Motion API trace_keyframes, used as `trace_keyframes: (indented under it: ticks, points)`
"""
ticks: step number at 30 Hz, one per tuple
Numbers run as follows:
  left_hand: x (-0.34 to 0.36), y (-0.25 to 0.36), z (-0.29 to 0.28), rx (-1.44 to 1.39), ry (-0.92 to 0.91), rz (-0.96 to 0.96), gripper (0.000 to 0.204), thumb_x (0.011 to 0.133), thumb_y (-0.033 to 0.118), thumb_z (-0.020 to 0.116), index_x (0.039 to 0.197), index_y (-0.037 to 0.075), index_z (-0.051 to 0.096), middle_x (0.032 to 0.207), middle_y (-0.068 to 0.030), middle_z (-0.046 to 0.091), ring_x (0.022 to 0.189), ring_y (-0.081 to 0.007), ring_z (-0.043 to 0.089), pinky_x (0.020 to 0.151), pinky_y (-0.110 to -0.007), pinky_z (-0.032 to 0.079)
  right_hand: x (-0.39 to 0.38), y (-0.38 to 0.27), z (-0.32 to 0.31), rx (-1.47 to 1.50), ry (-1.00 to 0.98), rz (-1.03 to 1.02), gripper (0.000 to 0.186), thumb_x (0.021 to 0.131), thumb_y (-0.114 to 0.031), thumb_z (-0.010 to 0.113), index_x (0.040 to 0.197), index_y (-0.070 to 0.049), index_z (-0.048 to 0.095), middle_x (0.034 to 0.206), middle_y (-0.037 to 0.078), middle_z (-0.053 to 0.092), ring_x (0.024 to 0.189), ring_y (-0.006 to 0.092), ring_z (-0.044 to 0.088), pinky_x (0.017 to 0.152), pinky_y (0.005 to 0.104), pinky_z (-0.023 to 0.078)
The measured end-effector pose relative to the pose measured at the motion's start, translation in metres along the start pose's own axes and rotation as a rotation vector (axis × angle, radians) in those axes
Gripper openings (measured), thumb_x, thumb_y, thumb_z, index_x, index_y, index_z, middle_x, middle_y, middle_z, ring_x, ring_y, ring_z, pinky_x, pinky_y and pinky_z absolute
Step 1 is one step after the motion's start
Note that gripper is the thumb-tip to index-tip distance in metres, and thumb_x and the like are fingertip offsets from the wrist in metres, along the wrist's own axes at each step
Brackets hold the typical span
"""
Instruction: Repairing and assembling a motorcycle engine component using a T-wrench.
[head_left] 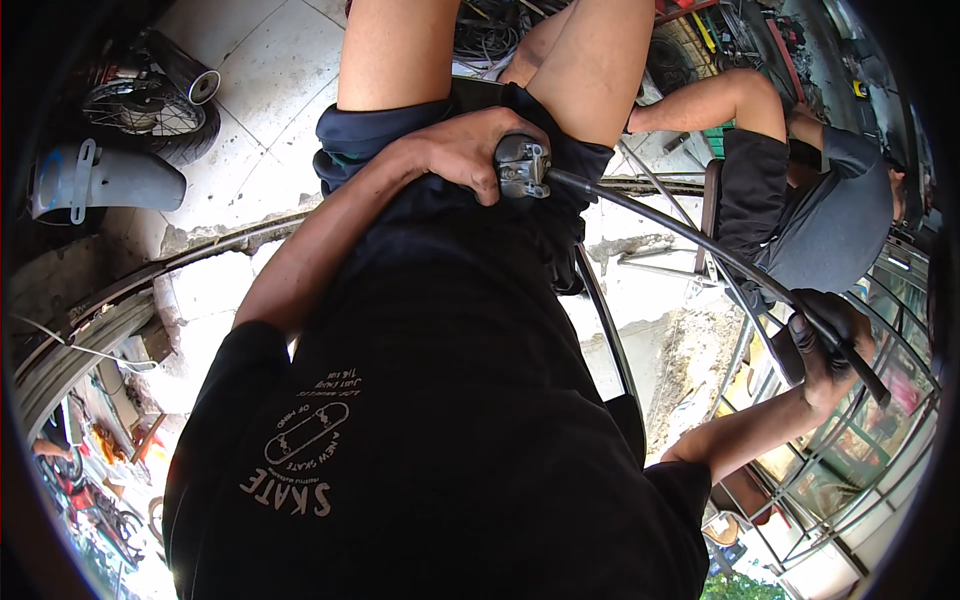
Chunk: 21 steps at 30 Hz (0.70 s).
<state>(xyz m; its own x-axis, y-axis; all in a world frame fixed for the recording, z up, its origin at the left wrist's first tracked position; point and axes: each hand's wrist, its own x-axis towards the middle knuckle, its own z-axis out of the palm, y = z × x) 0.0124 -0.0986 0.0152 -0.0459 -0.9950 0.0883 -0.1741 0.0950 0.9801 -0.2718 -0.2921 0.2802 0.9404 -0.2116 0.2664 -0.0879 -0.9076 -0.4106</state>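
My left hand point(470, 150) rests on my lap, its fingers curled around a dark, rounded metal part point(522, 165) with lighter, worn-looking fittings on its face. From that part's right side a long black rod point(680, 232) slants down to the right. My right hand point(830, 335) is stretched out to the side and closed round the rod near its far end, which sticks out past the fingers. Whether the rod is fixed into the metal part or only meets it, I cannot tell. Some of my left fingers are hidden behind the part.
At the far left lie a spoked wheel point(145, 108), a dark cylinder point(185, 70) and a grey fender point(120, 185) on white floor tiles point(265, 75). Black cables point(490, 40) are heaped beyond my knees. Another person point(820, 220) sits close on my right, beside a metal frame point(850, 440).
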Motion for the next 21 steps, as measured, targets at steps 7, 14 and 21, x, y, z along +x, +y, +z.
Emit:
trace_keyframes:
  ticks: [7, 14, 21]
  points:
    - [0.000, 0.002, 0.000, 0.021, 0.008, 0.027, 0.064, 0.031, 0.008, 0.064, 0.094, -0.002, 0.058, 0.082, -0.0083, 0.060, 0.075, -0.0184, 0.055, 0.070, -0.029, 0.047, 0.001, 0.004, 0.001, 0.017, 0.031, -0.013, 0.026, 0.070, -0.002, 0.073, 0.092, 0.004, 0.061, 0.087, 0.014, 0.063, 0.077, 0.0208, 0.061, 0.070, 0.0279, 0.048]
    - [0.005, -0.002, 0.000, 0.029, -0.041, 0.008, 0.061, 0.031, 0.007, 0.064, 0.091, -0.002, 0.058, 0.081, -0.0079, 0.061, 0.073, -0.0180, 0.055, 0.068, -0.029, 0.047, 0.008, 0.002, -0.014, -0.333, -0.157, -0.263, 0.021, 0.069, -0.009, 0.074, 0.085, 0.003, 0.066, 0.082, 0.014, 0.064, 0.080, 0.0282, 0.060, 0.068, 0.0341, 0.049]
    - [0.007, -0.001, -0.003, -0.058, -0.091, -0.005, 0.051, 0.034, 0.005, 0.062, 0.084, -0.002, 0.058, 0.077, -0.0064, 0.060, 0.069, -0.0152, 0.054, 0.062, -0.027, 0.045, 0.005, -0.009, -0.018, -0.350, -0.174, -0.407, 0.024, 0.072, -0.009, 0.063, 0.091, 0.005, 0.063, 0.089, 0.019, 0.063, 0.085, 0.0345, 0.061, 0.074, 0.0406, 0.051]
